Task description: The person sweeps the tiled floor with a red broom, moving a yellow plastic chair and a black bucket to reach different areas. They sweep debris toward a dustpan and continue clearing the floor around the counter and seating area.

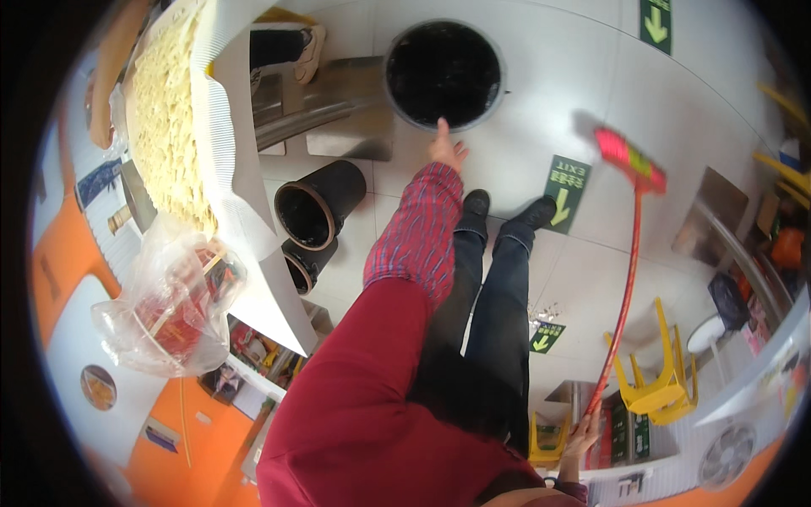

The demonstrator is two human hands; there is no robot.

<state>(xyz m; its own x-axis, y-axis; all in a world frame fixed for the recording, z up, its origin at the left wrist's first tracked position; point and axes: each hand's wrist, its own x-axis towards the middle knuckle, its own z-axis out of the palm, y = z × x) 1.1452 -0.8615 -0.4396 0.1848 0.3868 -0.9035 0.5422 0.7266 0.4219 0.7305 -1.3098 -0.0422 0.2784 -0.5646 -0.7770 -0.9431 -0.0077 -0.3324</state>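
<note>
My left hand [447, 152] reaches out over the floor with its fingers apart. One finger extends over the near rim of a round black bin [443, 73], whose inside is dark; I cannot tell whether it touches. My right hand [583, 436] is low at the right, closed around the red handle of a broom [632, 272]. The pink and yellow broom head [630, 161] is out ahead to the right, blurred.
Two black bins [320, 203] lie left of my arm. A table with a heap of pale yellow pieces [168, 120] and a clear plastic bag [174, 304] is at left, near another person's arm [104, 76] and shoe [310, 54]. Floor debris [546, 312] and yellow stools [659, 386] are at right.
</note>
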